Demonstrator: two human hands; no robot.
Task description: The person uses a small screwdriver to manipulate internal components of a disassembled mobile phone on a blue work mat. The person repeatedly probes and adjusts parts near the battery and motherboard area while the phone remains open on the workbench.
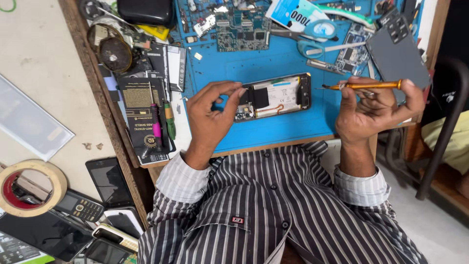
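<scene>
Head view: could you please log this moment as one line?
left hand: pinching edge of opened phone | right hand: holding orange screwdriver, tip clear of phone | surface: blue mat

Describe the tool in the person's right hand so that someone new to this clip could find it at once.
Start at the blue work mat covering the bench, with the opened phone at its middle. Just right of the phone, the right hand pinches a slim orange screwdriver lying level, tip toward the phone. The pink and green drivers lie unheld, far left.
</scene>
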